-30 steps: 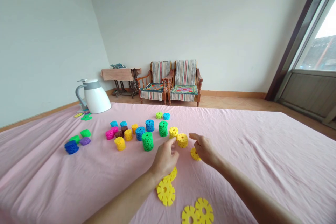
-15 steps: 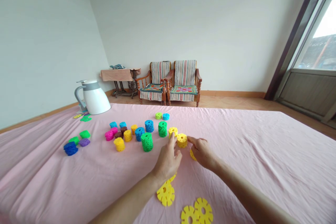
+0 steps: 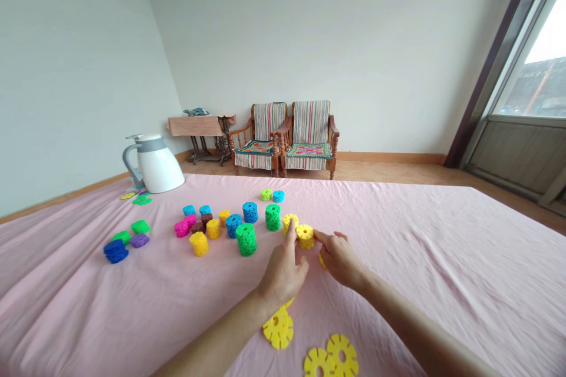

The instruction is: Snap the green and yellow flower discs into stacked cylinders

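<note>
Left hand: Our left hand (image 3: pixel 280 274) reaches up to the yellow stacks, index finger pointing forward, thumb spread well away from it; we see nothing gripped between the two.
Right hand: Our right hand (image 3: pixel 344 259) points leftward with the index finger out and the others curled; we cannot tell whether those curled fingers hold anything.
Front yellow stack: The front yellow stack (image 3: pixel 305 240) stands upright on the pink cloth (image 3: pixel 424 259) between our index fingers, the right fingertip at its side, seemingly touching.
Rear yellow stack: The rear yellow stack (image 3: pixel 286 224) stands just beside it, partly hidden by our left index finger.
Loose yellow: A yellow disc (image 3: pixel 322 261) shows partly beneath our right hand; overlapping yellow discs (image 3: pixel 285 336) lie below our left wrist, and another overlapping pair (image 3: pixel 352 359) lies nearer us.
Green stacks: Left of the yellow, we have a tall green stack (image 3: pixel 246 242) and a farther green one (image 3: pixel 273 221).
Kettle: A white kettle (image 3: pixel 161 171) stands at the cloth's far left.
</note>
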A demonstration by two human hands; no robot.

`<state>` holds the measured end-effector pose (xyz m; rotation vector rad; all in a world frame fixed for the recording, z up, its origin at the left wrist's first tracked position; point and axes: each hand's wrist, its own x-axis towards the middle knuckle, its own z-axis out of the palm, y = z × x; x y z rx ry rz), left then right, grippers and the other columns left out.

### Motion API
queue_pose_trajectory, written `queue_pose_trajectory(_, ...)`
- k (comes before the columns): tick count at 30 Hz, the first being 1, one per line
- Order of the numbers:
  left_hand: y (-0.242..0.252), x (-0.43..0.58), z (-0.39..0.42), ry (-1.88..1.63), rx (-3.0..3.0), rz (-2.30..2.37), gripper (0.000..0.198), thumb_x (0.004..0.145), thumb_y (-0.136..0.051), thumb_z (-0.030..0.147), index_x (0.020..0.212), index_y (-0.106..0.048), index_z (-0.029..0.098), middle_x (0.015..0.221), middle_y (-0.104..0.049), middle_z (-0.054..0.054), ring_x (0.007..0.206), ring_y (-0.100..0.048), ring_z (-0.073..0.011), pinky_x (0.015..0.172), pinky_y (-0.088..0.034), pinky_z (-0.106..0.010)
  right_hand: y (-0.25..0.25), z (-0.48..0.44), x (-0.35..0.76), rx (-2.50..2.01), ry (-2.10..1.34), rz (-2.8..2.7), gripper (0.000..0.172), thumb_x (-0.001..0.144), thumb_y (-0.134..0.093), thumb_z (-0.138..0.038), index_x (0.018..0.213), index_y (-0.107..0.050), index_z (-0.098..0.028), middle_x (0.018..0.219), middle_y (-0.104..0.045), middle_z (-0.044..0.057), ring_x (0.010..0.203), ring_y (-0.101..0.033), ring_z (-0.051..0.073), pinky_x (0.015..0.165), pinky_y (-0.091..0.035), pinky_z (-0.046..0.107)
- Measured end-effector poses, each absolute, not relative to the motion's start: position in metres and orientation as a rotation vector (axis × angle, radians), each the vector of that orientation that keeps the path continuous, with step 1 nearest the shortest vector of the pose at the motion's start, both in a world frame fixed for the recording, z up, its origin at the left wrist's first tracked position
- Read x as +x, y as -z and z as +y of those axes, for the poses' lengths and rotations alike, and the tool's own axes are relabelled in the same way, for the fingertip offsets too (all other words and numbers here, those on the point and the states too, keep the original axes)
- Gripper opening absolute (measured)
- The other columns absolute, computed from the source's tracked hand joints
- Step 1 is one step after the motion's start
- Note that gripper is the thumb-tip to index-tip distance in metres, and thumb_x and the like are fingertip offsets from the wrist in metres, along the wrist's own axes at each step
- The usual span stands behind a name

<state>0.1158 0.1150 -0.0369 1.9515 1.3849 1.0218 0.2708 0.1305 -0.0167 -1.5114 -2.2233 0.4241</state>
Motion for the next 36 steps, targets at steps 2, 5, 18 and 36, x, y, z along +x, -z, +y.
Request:
queue_pose_trajectory(2, 0.036, 0.116, 0.114, -1.019, 1.970, 1.388, 0.084, 0.072, -0.051, 0.008, 0.143, -0.008, 0.016, 0.120, -0.059, -0.012, 0.108, -0.057, -0.0239, 0.093, -0.045, -0.033, 0.018, 0.131, 0.271, -1.510, -0.420, -2.223, 0.039, 0.078, -0.032, -0.005, 0.105, -0.057, -0.017, 0.084, -0.071, 0.006, 0.086, -0.064, 0.015, 0.097, -0.022, 0.034)
queue_pose_trajectory(5, 0.035, 0.116, 0.112, -1.046, 1.977, 1.373, 0.083, 0.072, -0.051, 0.008, 0.143, -0.009, 0.017, 0.124, -0.056, -0.013, 0.113, -0.054, -0.0239, 0.095, -0.044, -0.033, 0.019, 0.132, 0.272, -1.508, -0.413, -2.199, 0.038, 0.077, -0.031, -0.005, 0.102, -0.058, -0.018, 0.082, -0.071, 0.005, 0.084, -0.064, 0.015, 0.097, -0.022, 0.034)
queue_pose_trajectory(18, 0.035, 0.116, 0.108, -1.144, 2.029, 1.354, 0.084, 0.073, -0.047, 0.004, 0.143, -0.004, 0.020, 0.136, -0.044, -0.012, 0.122, -0.045, -0.0237, 0.101, -0.039, -0.042, 0.016, 0.130, 0.272, -1.443, -0.423, -2.130, 0.052, 0.075, -0.030, -0.003, 0.117, -0.056, -0.020, 0.079, -0.071, 0.003, 0.076, -0.064, 0.013, 0.099, -0.023, 0.037)
queue_pose_trajectory(36, 0.017, 0.080, 0.106, -1.058, 2.222, 1.431, 0.033, 0.076, -0.043, 0.007, 0.103, -0.059, 0.019, 0.106, -0.062, -0.005, 0.101, -0.057, -0.0178, 0.081, -0.050, -0.031, 0.026, 0.112, 0.317, -1.468, -0.529, -2.185, 0.052, 0.067, -0.052, -0.016, 0.118, -0.053, -0.009, 0.105, -0.058, 0.013, 0.092, -0.055, 0.022, 0.083, -0.043, 0.036)
